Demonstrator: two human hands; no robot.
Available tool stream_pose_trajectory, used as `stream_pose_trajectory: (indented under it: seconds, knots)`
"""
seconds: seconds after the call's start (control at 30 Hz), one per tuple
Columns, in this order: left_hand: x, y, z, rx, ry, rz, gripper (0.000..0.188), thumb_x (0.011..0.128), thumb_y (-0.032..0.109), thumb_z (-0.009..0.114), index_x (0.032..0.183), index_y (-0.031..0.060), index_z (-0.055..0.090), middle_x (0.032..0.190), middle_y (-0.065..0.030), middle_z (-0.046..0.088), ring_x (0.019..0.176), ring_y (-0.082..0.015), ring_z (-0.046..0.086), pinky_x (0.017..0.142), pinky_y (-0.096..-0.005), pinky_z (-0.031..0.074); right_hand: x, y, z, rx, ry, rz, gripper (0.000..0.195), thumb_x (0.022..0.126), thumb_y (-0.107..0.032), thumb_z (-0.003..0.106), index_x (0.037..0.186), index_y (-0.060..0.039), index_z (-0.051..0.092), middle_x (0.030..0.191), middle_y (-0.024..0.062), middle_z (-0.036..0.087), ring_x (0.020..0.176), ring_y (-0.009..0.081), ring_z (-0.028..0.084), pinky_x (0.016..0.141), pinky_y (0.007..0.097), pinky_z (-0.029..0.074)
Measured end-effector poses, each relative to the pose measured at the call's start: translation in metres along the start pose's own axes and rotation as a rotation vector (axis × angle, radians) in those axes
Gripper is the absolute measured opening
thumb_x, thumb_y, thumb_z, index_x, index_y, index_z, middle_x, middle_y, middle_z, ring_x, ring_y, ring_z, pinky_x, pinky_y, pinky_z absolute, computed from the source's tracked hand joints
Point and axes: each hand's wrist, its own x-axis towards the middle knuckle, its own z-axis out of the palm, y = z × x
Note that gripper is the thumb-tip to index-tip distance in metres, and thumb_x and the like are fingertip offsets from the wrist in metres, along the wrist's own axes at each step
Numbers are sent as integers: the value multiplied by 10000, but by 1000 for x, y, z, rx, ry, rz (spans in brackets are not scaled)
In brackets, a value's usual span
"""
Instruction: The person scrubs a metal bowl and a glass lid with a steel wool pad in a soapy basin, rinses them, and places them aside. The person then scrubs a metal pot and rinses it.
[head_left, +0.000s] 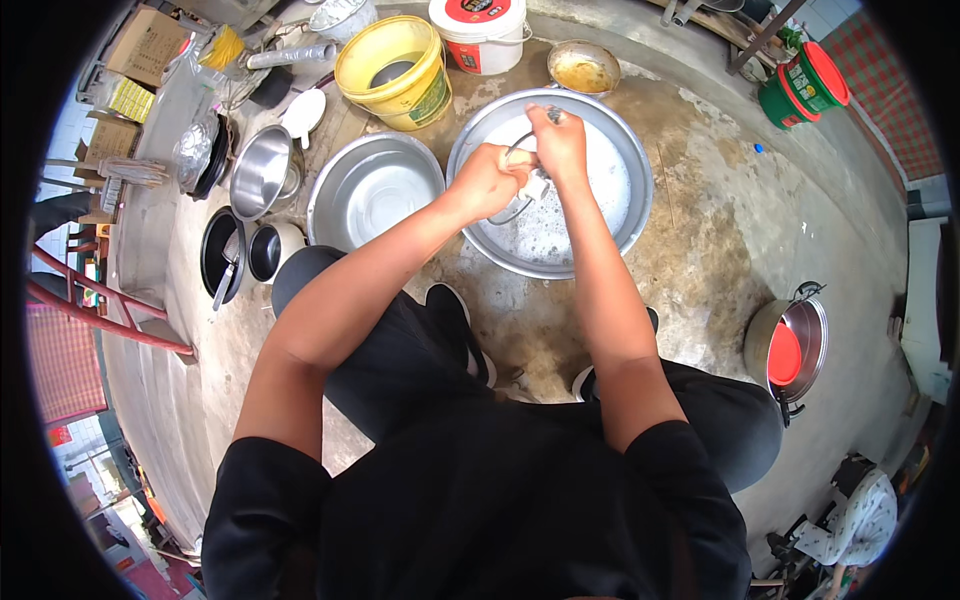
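Observation:
Both my hands are over a wide metal basin (643, 187) of foamy water on the floor in front of me. My left hand (486, 181) grips what looks like a clear pot lid (511, 213) with a thin dark rim and a white knob (535, 187). My right hand (562, 150) is against the lid, its fingers closed around a small grey item (554, 114), apparently a metal scourer. The fingers cover much of both things. Left of the foamy basin stands a second metal basin (330, 161) with a shiny inside.
Beyond the basins are a yellow bucket (409, 97), a white lidded bucket (480, 41) and a metal pan (583, 67). Bowls (259, 176) and dark pots (214, 247) stand at left. A pot (757, 337) holding a red lid lies at right. Another person (862, 517) is at lower right.

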Motion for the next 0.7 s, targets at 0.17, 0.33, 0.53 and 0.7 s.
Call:
stream_pose_trajectory:
  seconds: [0.17, 0.33, 0.53, 0.7]
  knots:
    - [0, 23, -2, -115, -39, -113, 289, 931, -12, 628, 1169, 1, 791, 938, -39, 747, 818, -122, 657, 763, -311, 561, -14, -13, -5, -114, 84, 3, 397, 953, -330, 703, 749, 10, 699, 663, 157, 698, 611, 261, 663, 670, 438, 530]
    - [7, 20, -3, -130, -27, -130, 298, 942, 13, 641, 1200, -18, 789, 998, -65, 773, 885, -147, 704, 781, -333, 597, -17, -28, 1, -182, 49, -102, 382, 960, -317, 695, 735, -8, 700, 651, 150, 676, 612, 283, 640, 646, 452, 515]
    - [-1, 25, -8, -242, -5, -112, 332, 960, -10, 630, 1256, -3, 781, 1006, -48, 776, 908, -139, 711, 813, -319, 582, -14, -25, 0, -174, 96, -120, 408, 1003, -351, 708, 814, 10, 734, 637, 79, 677, 583, 150, 579, 608, 380, 495]
    - [2, 13, -11, -169, -27, -95, 219, 990, -5, 658, 1181, -25, 763, 1104, -43, 789, 1014, -123, 717, 890, -313, 595, 1, -23, -2, -226, 54, -112, 467, 981, -440, 674, 788, -16, 709, 692, 179, 700, 687, 352, 681, 708, 472, 542]
